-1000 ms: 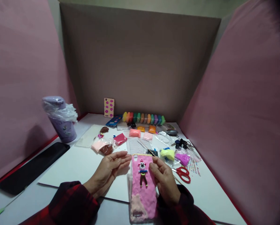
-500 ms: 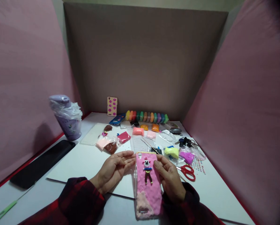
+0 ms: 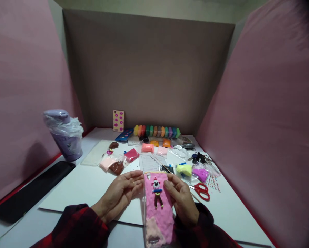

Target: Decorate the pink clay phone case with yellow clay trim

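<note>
A phone case (image 3: 165, 213) covered in pink clay, with a paler patch at its lower left, stands tilted in front of me. On it is a small clay figure (image 3: 157, 194) with a white face, blue band and brown legs. My right hand (image 3: 184, 198) grips the case's right edge, thumb on the front. My left hand (image 3: 122, 194) is open beside the left edge, palm turned inward, its fingertips by the upper corner; whether they touch it I cannot tell.
Red scissors (image 3: 202, 191) lie right of the case. Behind are clay packets, such as yellow (image 3: 184, 169) and purple (image 3: 200, 174), and a row of coloured clay (image 3: 157, 131). At left stand a purple bottle (image 3: 68, 143) and a black case (image 3: 32, 193).
The whole view has shifted, so the case, hands and table items appear slightly further left and mostly lower. The hold on the case looks the same.
</note>
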`<state>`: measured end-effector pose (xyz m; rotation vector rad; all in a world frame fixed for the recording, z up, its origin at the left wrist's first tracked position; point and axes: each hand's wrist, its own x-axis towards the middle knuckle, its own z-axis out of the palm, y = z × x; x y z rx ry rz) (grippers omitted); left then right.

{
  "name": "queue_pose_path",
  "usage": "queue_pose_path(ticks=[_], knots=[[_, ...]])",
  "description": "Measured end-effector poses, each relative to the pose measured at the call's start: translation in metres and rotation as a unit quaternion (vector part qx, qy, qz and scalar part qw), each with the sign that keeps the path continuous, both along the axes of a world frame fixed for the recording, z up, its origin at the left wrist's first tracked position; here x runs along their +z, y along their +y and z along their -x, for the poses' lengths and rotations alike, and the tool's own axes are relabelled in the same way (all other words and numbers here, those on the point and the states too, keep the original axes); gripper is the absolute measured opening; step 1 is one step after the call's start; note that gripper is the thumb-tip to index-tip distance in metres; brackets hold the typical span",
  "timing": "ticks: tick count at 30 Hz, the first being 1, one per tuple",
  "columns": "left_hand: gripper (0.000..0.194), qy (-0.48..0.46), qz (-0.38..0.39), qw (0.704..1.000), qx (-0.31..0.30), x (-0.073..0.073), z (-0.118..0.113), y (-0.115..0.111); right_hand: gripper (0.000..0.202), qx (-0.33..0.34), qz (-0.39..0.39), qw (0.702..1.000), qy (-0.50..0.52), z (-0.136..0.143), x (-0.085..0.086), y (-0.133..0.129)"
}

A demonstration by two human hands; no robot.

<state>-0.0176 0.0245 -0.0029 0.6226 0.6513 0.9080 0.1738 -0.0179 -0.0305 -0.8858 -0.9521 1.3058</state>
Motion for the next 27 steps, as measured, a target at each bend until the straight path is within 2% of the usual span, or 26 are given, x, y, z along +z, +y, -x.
queue_pose_path(ticks=[3, 8, 11, 18, 23, 27], knots=[[0.034, 0.007, -0.022, 1.000, -0.010, 0.001, -0.001, -0.002, 0.025, -0.003, -0.006, 1.000, -0.007, -0.001, -0.002, 0.000], [0.012, 0.037, -0.034, 0.998, -0.037, 0.011, -0.009, -0.013, 0.026, 0.000, -0.004, 1.000, -0.018, -0.002, -0.002, 0.000], [0.017, 0.036, -0.039, 0.997, -0.064, 0.012, -0.013, -0.018, 0.026, 0.003, -0.003, 1.000, -0.017, -0.001, 0.000, -0.001], [0.019, 0.067, -0.049, 0.994, -0.064, 0.003, -0.012, -0.017, 0.027, 0.007, 0.002, 1.000, -0.021, 0.000, 0.001, -0.002], [0.016, 0.063, -0.052, 0.995, -0.054, 0.007, -0.012, -0.019, 0.025, 0.001, 0.029, 0.999, -0.033, 0.000, 0.001, -0.003], [0.014, 0.068, -0.047, 0.996, -0.042, 0.009, -0.010, -0.019, 0.024, -0.007, 0.022, 0.999, -0.026, 0.000, 0.000, -0.002]])
